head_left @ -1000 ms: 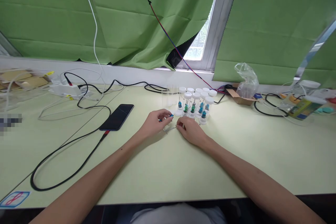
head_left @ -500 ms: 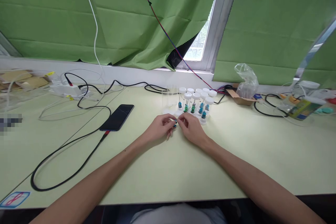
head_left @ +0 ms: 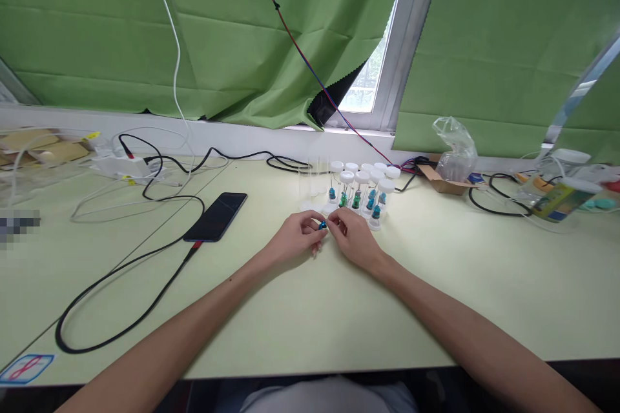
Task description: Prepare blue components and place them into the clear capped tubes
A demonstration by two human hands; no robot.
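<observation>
Between the fingertips of my left hand (head_left: 299, 233) is a small shiny blue piece (head_left: 322, 224), too small to name more exactly. My right hand (head_left: 352, 236) is pinched closed at the right side of the same piece, its fingertips touching it. Both hands are just above the table, close together. Right behind them stand several clear vials with white caps (head_left: 361, 177), upright, with small blue or green pieces (head_left: 376, 211) inside. To their left stand clear uncapped tubes (head_left: 318, 179). My right hand hides the bottoms of some front vials.
A black phone (head_left: 216, 216) with a looping black cable (head_left: 159, 305) lies on the table (head_left: 310, 329) to the left. Behind it is a white power strip (head_left: 121, 166). At the back right are a cardboard box (head_left: 443, 182) with a plastic bag (head_left: 455, 145) and a yellow-green container (head_left: 562, 199).
The blue piece has turned slightly between my fingertips and shows more of its shiny side. My left fingers have shifted a little; my right hand has barely moved.
</observation>
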